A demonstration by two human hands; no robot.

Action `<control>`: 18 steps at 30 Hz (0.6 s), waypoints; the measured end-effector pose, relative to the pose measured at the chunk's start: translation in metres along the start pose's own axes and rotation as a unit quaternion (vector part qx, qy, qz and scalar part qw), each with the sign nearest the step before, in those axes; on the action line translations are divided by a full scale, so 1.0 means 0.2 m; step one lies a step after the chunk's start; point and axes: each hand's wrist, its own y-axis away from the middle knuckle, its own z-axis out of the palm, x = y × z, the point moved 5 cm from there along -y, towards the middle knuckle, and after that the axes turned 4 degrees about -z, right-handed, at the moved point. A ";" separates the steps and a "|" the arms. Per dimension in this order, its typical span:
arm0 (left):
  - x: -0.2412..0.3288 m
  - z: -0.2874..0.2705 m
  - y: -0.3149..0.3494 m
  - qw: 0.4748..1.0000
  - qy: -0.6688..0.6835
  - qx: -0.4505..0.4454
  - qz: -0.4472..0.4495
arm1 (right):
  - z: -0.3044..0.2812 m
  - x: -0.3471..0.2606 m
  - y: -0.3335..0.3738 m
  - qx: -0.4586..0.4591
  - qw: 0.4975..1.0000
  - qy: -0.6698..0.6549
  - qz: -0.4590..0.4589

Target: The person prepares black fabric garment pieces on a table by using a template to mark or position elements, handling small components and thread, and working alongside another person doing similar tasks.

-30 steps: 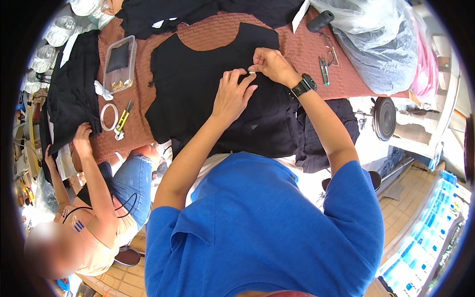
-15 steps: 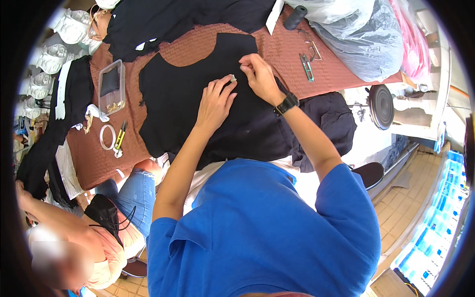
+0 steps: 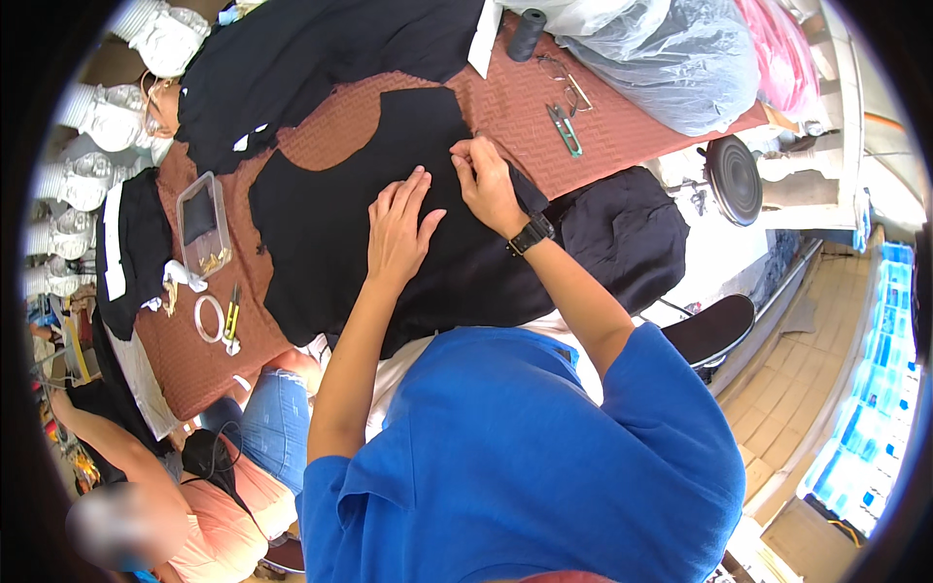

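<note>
A black garment piece with a curved neckline lies spread on the brown quilted cloth in front of me. My left hand rests flat on it, fingers stretched out and thumb apart. To its right, close to the garment's right edge, my right hand has thumb and forefinger pinched together. Whatever sits in that pinch is too small to make out. Beyond the right hand are green-handled thread snips and a pair of eyeglasses.
A black thread cone stands at the back beside plastic-wrapped bundles. On the left are a clear box, a tape roll and a yellow cutter. Another person sits at lower left, near the brown cloth.
My left hand has flattened onto the cloth, its fingers straighter. My right hand has come down beside the garment's edge, still pinched. The view has shifted slightly. The other person's arm has moved lower.
</note>
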 end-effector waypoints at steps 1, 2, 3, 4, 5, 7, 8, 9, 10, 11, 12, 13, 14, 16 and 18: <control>0.00 0.00 0.00 1.000 -0.001 -0.003 -0.003 | 0.00 0.00 0.00 0.002 1.000 0.014 -0.015; 0.01 0.00 -0.01 1.000 -0.003 -0.005 -0.005 | -0.01 0.00 0.00 -0.001 1.000 0.014 -0.010; 0.00 0.01 -0.01 1.000 -0.007 -0.008 -0.005 | 0.00 -0.01 0.00 -0.003 1.000 0.012 -0.003; 0.00 0.02 0.00 1.000 -0.011 -0.012 -0.004 | 0.00 -0.01 0.00 -0.005 1.000 0.009 0.004; 0.00 0.03 0.00 1.000 -0.015 -0.015 -0.004 | 0.00 0.00 0.00 -0.004 1.000 0.002 0.008; 0.00 0.02 0.00 0.999 -0.029 -0.021 0.005 | 0.00 0.00 0.00 -0.002 1.000 0.004 0.003; 0.00 0.02 0.00 0.999 -0.036 -0.024 0.009 | 0.00 0.00 0.00 -0.001 1.000 0.005 -0.001; -0.01 0.01 0.00 0.999 -0.030 -0.031 0.009 | 0.00 -0.01 0.00 0.003 1.000 0.011 -0.009; -0.01 0.01 0.00 0.999 -0.025 -0.038 0.008 | 0.00 -0.01 0.00 0.007 1.000 0.018 -0.018; -0.01 0.00 0.00 0.999 -0.020 -0.045 0.007 | -0.01 -0.01 -0.01 0.011 0.999 0.025 -0.027; 0.00 -0.01 0.00 0.999 -0.015 -0.041 0.006 | -0.01 -0.01 0.00 0.008 1.000 0.019 -0.020; 0.01 -0.02 -0.01 0.999 -0.010 -0.036 0.004 | -0.01 -0.01 0.00 0.004 1.000 0.012 -0.013; 0.02 -0.03 -0.01 1.000 -0.004 -0.031 0.002 | -0.01 0.00 0.00 0.000 1.000 0.006 -0.005; 0.00 -0.02 0.00 0.999 -0.011 -0.033 0.011 | -0.01 0.00 0.00 0.005 1.000 0.002 -0.006; -0.01 -0.01 0.00 0.999 -0.015 -0.037 0.013 | 0.00 0.00 0.00 0.009 1.000 -0.007 -0.003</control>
